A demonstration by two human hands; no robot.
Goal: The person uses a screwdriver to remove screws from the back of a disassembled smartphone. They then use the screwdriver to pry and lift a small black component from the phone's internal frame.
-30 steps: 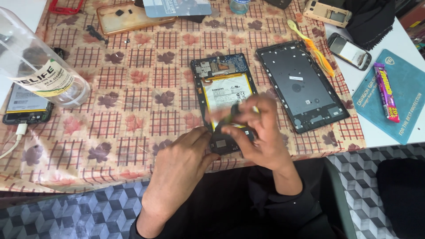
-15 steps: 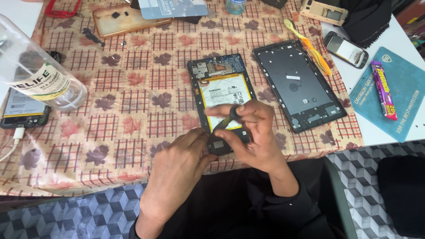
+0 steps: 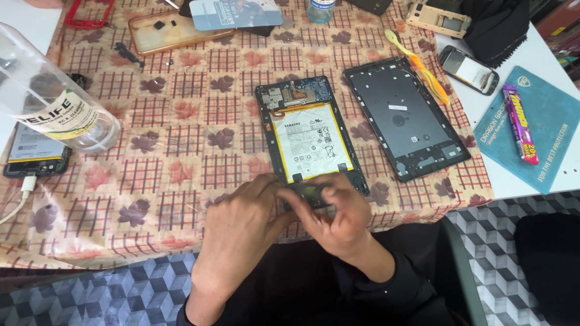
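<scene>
opened tablet (image 3: 311, 136) lies flat on bench (image 3: 181, 151), near edge | left hand (image 3: 241, 226) and right hand (image 3: 338, 214) pinch its lower end together | likely light, stiff, fragile; safest held by frame edges, not the battery (image 3: 311, 142)

Opened tablet (image 3: 311, 136): dark plastic frame, with a matt white, paper-like battery label and a bluish circuit board at the top edge. Back cover (image 3: 406, 118): matt black plastic, smooth, with moulded ribs inside. Desk (image 3: 151, 169): covered by a soft-looking printed cloth, checked with leaf motifs, matt. Bottle (image 3: 51, 102): clear glossy plastic with a paper label. Mat (image 3: 547, 130): teal, smooth, faintly sheened. Wrapped bar (image 3: 519, 124): glossy foil-like wrapper. Orange tool (image 3: 423, 63): smooth plastic. Phone case (image 3: 166, 30): translucent amber plastic, glossy. Floor (image 3: 109, 296): patterned tiles, slightly glossy.
</scene>
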